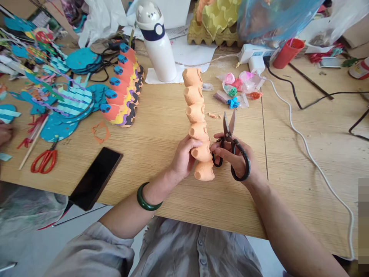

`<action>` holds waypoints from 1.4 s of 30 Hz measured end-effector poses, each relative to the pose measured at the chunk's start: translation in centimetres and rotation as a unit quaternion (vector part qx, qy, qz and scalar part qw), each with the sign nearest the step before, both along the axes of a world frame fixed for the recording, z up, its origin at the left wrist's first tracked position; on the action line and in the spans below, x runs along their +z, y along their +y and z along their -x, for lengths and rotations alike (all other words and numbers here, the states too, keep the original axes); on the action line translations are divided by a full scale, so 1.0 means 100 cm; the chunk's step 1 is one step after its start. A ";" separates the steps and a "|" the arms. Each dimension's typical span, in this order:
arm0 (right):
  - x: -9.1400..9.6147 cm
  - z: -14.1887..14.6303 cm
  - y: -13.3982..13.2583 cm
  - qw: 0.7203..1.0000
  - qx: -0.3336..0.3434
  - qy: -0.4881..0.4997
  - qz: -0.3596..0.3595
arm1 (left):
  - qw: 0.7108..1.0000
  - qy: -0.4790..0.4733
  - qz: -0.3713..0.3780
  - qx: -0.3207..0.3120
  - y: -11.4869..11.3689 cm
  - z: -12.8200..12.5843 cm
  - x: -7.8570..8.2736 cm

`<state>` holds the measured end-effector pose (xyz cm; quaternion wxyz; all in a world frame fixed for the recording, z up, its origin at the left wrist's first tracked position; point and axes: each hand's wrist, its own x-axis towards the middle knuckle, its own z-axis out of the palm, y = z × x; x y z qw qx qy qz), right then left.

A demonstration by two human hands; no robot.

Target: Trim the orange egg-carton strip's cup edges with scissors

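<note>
My left hand point(184, 156) is closed around the near end of a long orange strip of egg-carton cups point(196, 111) that lies on the wooden table point(161, 127) and runs away from me. My right hand point(235, 157) grips black-handled scissors point(230, 144), blades slightly apart and pointing away, just right of the strip. A green bangle point(146, 200) sits on my left wrist. Small orange scraps point(212, 115) lie beside the strip.
A black phone point(96, 177) lies at the near edge, red scissors point(44, 159) to its left. Paper fish crafts point(123, 88) fill the left. A white bottle point(158, 42), yellow egg cartons point(215, 27), a power strip point(253, 52), a red cup point(287, 52) and cables point(305, 142) stand behind and right. Another person's hand point(5, 132) shows at the left edge.
</note>
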<state>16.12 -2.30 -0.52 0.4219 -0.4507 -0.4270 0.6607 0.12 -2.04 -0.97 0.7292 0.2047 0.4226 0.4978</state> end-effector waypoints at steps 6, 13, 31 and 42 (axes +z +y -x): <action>-0.006 0.003 -0.002 0.999 0.023 0.035 -0.004 | 0.997 0.000 -0.063 -0.050 -0.002 -0.002 -0.001; -0.008 0.003 -0.001 0.998 0.016 0.066 0.013 | 0.996 -0.017 -0.028 -0.085 0.002 -0.001 -0.001; -0.016 -0.006 0.001 0.995 0.009 0.061 -0.082 | 0.997 -0.058 -0.028 0.039 0.005 0.006 -0.001; -0.023 -0.005 -0.002 0.998 0.011 0.015 -0.056 | 0.992 0.003 -0.109 0.056 0.001 0.001 -0.006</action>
